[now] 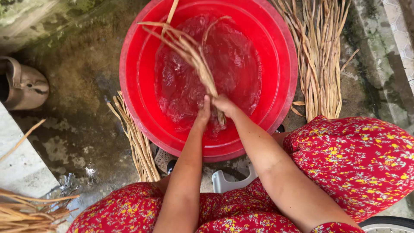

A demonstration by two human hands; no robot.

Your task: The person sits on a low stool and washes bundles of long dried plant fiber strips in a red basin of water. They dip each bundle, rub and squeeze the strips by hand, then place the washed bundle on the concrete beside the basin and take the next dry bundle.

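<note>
Fingers (pixel 206 105) of both my left hand (pixel 203 111) and right hand (pixel 224 105) are clamped tight around one bundle of dry tan stalks (pixel 189 49), low over the water in the red basin (pixel 129 64). If I wring too hard, I judge the brittle stalks could snap, or the loose far ends could slip free and float off. That bundle looks pale, stringy and frayed, fanning up across the basin, while more stalks (pixel 317 56) lie on the wet concrete floor (pixel 77 86) beside it.
</note>
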